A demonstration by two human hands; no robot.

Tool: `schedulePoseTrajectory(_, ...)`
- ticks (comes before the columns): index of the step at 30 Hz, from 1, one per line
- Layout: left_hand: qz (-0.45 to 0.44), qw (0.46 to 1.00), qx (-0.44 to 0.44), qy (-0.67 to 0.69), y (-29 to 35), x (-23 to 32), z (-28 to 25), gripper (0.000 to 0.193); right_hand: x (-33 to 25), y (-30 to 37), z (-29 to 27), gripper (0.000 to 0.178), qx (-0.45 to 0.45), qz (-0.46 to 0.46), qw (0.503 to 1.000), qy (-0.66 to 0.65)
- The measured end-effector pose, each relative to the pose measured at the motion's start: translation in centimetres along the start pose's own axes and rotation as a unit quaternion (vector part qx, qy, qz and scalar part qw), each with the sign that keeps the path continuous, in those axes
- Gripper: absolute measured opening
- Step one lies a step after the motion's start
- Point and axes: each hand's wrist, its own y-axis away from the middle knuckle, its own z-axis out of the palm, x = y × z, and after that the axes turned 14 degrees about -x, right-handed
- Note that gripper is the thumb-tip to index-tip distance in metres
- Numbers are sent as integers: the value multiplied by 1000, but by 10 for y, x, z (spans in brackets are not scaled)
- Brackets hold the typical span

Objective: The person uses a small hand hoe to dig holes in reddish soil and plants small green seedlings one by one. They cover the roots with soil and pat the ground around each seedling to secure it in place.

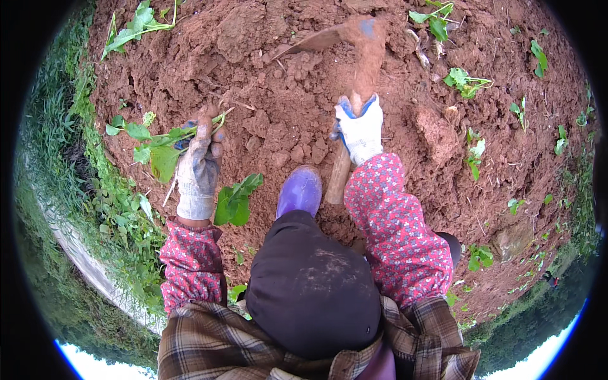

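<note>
My left hand (201, 158), in a soil-stained work glove, is closed round a green leafy seedling (163, 144). Its leaves stick out to the left and its stem end points up to the right. Gripped in my right hand (361, 126), in a white and blue glove, is a short-handled hoe (367, 63). The hoe's wooden handle (339, 176) runs down below my fist, and its soil-covered blade (316, 42) points left, at the loose reddish soil (278, 120). Another leafy seedling (235, 201) lies just right of my left wrist.
My purple boot (300, 190) stands on the soil between my hands. Several seedlings dot the ground at right, such as a pale green one (466, 82). A seedling (139, 26) lies at the far left. Grass and weeds (114, 209) border the plot on the left.
</note>
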Motion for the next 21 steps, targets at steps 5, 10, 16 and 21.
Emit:
schedulePoseTrajectory(5,4,999,-15,-35,-16,11,-11,30,89,40,-31,31,41,29,995,-83)
schedulePoseTrajectory(10,-58,995,-15,-78,-24,4,-10,30,85,57,-51,23,17,53,985,-166)
schedulePoseTrajectory(16,-61,989,-1,-135,-24,-6,1,26,-23,63,-73,30,44,-145,987,-46)
schedulePoseTrajectory(21,-91,974,-36,-204,-42,-15,11,34,-11,47,-49,32,60,-106,991,-49)
